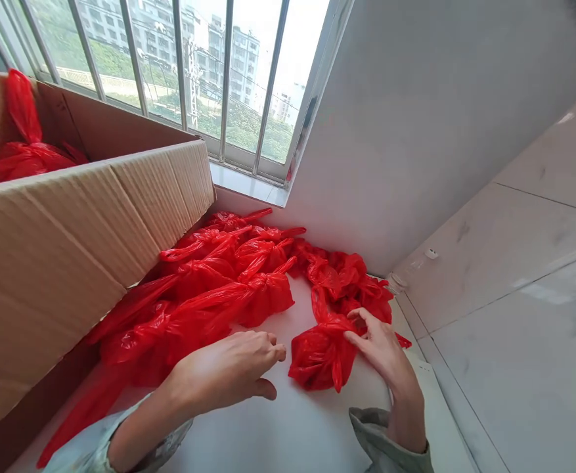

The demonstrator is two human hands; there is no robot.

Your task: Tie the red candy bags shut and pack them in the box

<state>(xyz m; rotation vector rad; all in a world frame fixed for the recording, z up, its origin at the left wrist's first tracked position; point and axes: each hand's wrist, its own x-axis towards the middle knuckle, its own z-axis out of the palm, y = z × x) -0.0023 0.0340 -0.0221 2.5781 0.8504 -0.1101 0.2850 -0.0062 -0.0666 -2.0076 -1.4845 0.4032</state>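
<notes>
My left hand [233, 369] is over the white surface [288, 433], its thumb apart from its bent fingers and nothing between them. Just to its right sits a knotted red plastic bag [320, 355], rounded by contents I cannot make out. At that bag's right side is my right hand [379, 341], thumb and fingers parted, the fingertips at or against the plastic without gripping it. Behind my left hand lie several more tied red bags [209, 295], heaped together. Another group of red bags [339, 272] stands beyond my right hand, near the wall.
A large cardboard box [81, 236] fills the left, with a red bag [31, 154] inside. A barred window [203, 79] is behind it. The grey wall [391, 118] meets marbled tiles [524, 315] on the right. A small clear object [397, 282] stands in the corner.
</notes>
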